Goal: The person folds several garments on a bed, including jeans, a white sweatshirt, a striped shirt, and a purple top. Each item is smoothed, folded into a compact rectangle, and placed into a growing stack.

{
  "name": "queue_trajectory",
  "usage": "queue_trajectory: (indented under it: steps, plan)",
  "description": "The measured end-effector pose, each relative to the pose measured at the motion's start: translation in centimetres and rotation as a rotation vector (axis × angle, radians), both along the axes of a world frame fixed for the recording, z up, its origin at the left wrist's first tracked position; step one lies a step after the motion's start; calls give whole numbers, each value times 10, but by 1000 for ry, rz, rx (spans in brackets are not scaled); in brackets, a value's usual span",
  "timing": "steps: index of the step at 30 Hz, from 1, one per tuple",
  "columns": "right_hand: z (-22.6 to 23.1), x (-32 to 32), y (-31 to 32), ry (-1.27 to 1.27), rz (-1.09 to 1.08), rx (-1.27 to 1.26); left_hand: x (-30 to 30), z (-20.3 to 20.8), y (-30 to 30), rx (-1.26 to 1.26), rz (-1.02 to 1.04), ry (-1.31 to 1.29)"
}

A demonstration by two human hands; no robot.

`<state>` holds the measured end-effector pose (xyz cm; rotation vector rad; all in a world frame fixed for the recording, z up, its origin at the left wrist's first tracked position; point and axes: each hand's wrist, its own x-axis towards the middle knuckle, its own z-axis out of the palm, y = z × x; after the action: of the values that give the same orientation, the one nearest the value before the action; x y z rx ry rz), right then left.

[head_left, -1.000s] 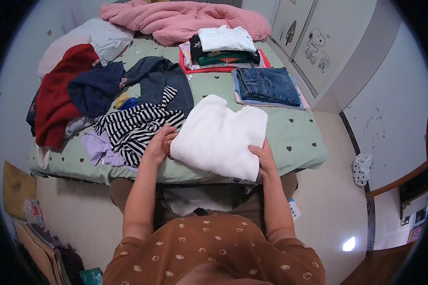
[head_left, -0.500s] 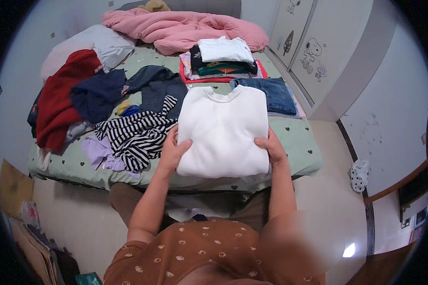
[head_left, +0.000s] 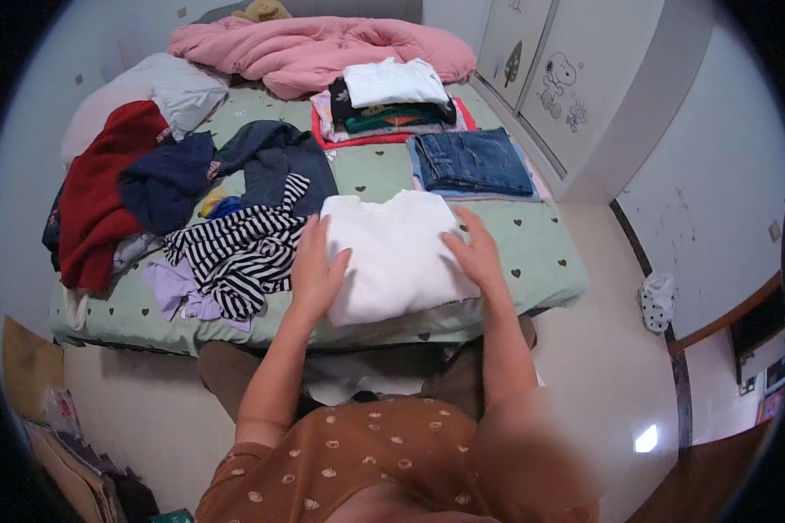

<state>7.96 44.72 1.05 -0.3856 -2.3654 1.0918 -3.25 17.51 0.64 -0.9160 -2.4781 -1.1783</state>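
A folded white sweatshirt (head_left: pixel 397 261) lies on the bed near its front edge, neckline facing away from me. My left hand (head_left: pixel 317 275) is at its left side, fingers apart, thumb over the fabric. On the other side my right hand (head_left: pixel 474 251) hovers at the sweatshirt's right edge with spread fingers. Neither hand grips the cloth; whether the fingertips touch it I cannot tell. Just left of my left hand lies a crumpled black-and-white striped top (head_left: pixel 235 248), with a lilac garment (head_left: pixel 179 289) partly under it.
Beyond the sweatshirt are folded blue jeans (head_left: pixel 471 163) and a stack of folded clothes topped by a white garment (head_left: pixel 394 84). Loose red (head_left: pixel 113 192) and navy (head_left: pixel 170 179) garments lie at left. A pink quilt (head_left: pixel 323 48) covers the bed's far end.
The white sweatshirt has gone from being held up between both hands to lying on the bed. Both hands have loosened and opened around it. The view has shifted slightly.
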Motion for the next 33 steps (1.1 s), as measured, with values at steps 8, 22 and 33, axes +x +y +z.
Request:
queue_trajectory:
  steps: [8, 22, 33]
  plan:
    - [-32, -30, -73, -175, 237, 608, -3, -48, 42, -374, -144, 156]
    - [-44, -28, -18, -333, 15, 492, -18, -59, 24, -299, -89, -38]
    - [-85, -27, 39, -167, 24, 16, -34, -89, 11, 293, -149, -395]
